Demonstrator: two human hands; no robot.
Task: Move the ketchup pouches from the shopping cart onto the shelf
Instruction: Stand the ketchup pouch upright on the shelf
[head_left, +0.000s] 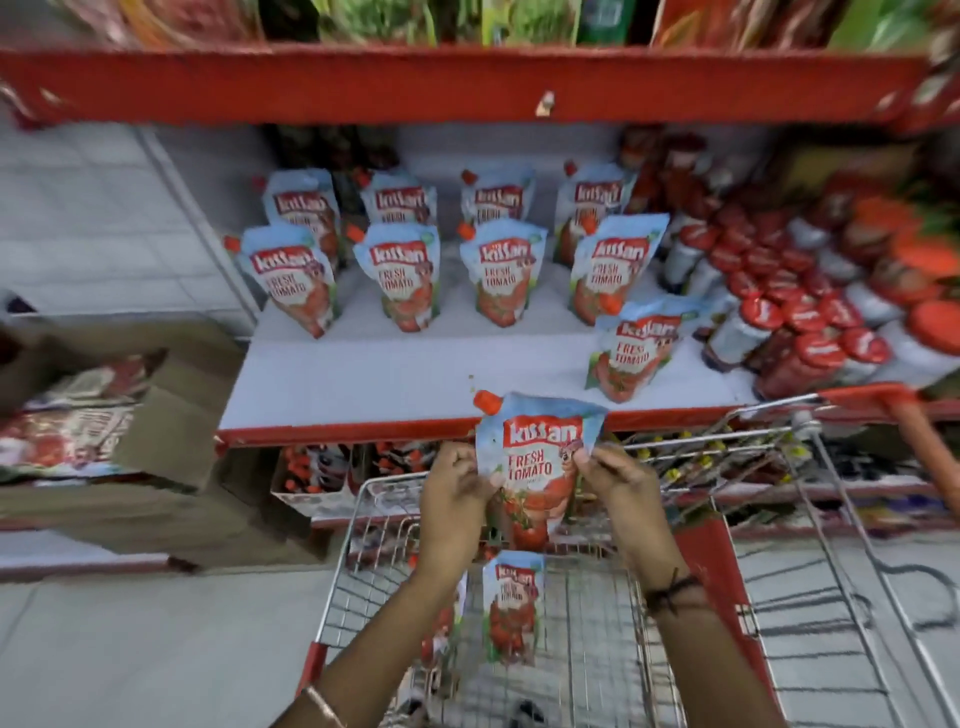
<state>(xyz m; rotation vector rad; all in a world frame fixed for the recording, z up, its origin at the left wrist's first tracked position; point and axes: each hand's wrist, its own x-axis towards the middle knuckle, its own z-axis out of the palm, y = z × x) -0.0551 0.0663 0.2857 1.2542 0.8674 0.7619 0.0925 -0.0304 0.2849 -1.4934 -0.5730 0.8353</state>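
I hold one ketchup pouch (535, 462) upright above the shopping cart (587, 649), just below the shelf's front edge. My left hand (452, 499) grips its left side and my right hand (618, 478) pinches its right side. Another pouch (511, 605) stands in the cart basket below, and part of a further one (441, 623) shows under my left forearm. On the white shelf (395, 379) several pouches stand in two rows, such as one at the front left (291, 278). A single pouch (636, 348) stands nearer the front at the right.
Red-capped sauce bottles (800, 317) crowd the shelf's right side. An open cardboard box (104, 410) with packets sits at the left. The red upper shelf edge (467, 83) hangs overhead. The cart's red handle (914, 431) is at the right.
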